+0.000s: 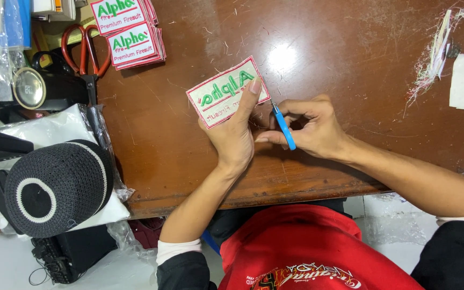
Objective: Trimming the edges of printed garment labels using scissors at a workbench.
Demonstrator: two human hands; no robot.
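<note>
1. Head view: we see the left hand [233, 134] pinching a white patch [224, 92] with a red border and green letters, flat on the brown table [339, 48].
2. At its 3 o'clock, the right hand [310, 126] grips a blue-handled cutter [283, 126], tip at the patch's edge.
3. At 10 o'clock lie stacked patches [130, 32] and red scissors [84, 51].

One head-worn camera looks almost straight down from close above the brown wooden table [350, 48] — its near edge, the person's red shirt [296, 247] and the forearms fill the lower frame.
</note>
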